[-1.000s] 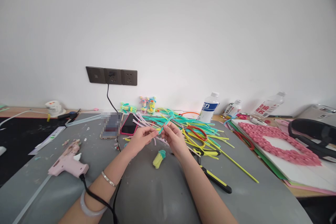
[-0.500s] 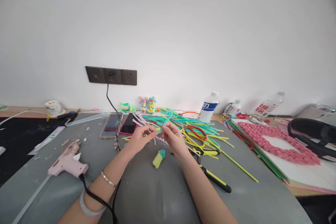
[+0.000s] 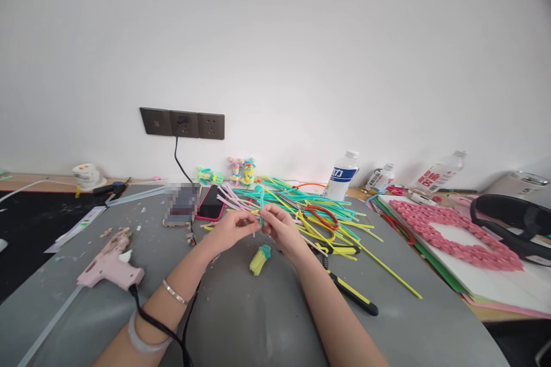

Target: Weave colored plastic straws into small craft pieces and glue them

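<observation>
A short teal pipe cleaner (image 3: 262,202), curled at its upper end, stands upright between my hands above the table. My right hand (image 3: 280,230) pinches it near the bottom with thumb and fingers. My left hand (image 3: 235,228) is closed at the same lower end, thumb and index finger pressed together around it. Below them on the grey mat (image 3: 253,321) lies a small yellow pipe-cleaner figure (image 3: 259,262) with a teal top. Behind my hands spreads a heap of teal, yellow and lilac pipe cleaners (image 3: 314,206).
Black-and-yellow pliers (image 3: 353,293) lie right of my right forearm. At left rests a pink glue gun (image 3: 112,268), its black cord crossing my left forearm. Two phones lie behind my left hand, one pink-edged (image 3: 210,204). Finished figures (image 3: 241,171) and a bottle (image 3: 341,176) stand by the wall.
The teal pipe cleaner has turned from leaning right to upright, its curled end shifting left. Both hands have shifted slightly left and keep their pinch.
</observation>
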{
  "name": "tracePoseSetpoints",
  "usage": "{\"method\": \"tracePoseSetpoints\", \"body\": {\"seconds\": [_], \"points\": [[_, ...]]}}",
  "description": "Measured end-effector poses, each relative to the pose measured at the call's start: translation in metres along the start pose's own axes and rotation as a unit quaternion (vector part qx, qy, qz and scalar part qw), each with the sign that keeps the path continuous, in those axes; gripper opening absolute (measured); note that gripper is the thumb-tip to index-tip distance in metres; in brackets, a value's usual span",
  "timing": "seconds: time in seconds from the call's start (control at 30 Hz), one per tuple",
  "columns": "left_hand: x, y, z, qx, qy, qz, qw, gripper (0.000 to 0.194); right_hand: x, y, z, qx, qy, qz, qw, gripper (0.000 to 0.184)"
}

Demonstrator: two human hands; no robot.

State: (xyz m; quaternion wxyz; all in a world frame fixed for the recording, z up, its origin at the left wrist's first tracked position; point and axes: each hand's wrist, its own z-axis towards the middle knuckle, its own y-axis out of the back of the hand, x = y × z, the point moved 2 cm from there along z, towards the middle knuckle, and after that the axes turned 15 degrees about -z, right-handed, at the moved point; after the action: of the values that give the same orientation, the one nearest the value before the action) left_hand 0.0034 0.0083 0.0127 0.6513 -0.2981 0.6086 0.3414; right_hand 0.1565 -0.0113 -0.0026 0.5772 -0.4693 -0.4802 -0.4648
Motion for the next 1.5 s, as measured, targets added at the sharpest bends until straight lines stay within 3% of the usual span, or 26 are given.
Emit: {"method": "tracePoseSetpoints", "body": {"seconds": [0.13,0.23,0.47,0.73,0.9,1.1,1.3,1.5], "points": [[0.003,0.003,0.002,-0.079,0.028,-0.093,0.992,0.036,0.001,0.004,0.002,-0.061,0.019,0.039,0.997,0.031],[0.003,0.003,0.003,-0.097,0.026,-0.151,0.983,0.036,0.002,0.003,0.001,-0.074,0.016,0.032,0.997,0.031],[0.003,0.004,0.005,-0.134,0.011,-0.244,0.961,0.037,0.005,-0.002,-0.001,-0.032,0.022,-0.012,0.999,0.030],[0.002,0.003,0.005,-0.155,0.027,-0.295,0.942,0.033,0.013,-0.004,-0.005,-0.042,0.040,-0.093,0.994,0.028],[0.001,0.004,0.004,-0.129,0.034,-0.261,0.956,0.030,0.008,-0.003,-0.002,-0.040,0.029,-0.050,0.998,0.030],[0.002,0.003,0.002,-0.097,0.038,-0.148,0.983,0.028,0.000,0.002,0.002,-0.039,0.020,-0.019,0.999,0.032],[0.001,-0.001,0.000,-0.026,0.041,-0.028,0.998,0.028,-0.002,0.001,0.000,-0.005,-0.011,-0.075,0.997,0.032],[0.004,0.006,0.002,-0.102,0.051,-0.087,0.990,0.039,-0.004,0.005,0.003,-0.071,0.002,-0.036,0.997,0.034]]}}
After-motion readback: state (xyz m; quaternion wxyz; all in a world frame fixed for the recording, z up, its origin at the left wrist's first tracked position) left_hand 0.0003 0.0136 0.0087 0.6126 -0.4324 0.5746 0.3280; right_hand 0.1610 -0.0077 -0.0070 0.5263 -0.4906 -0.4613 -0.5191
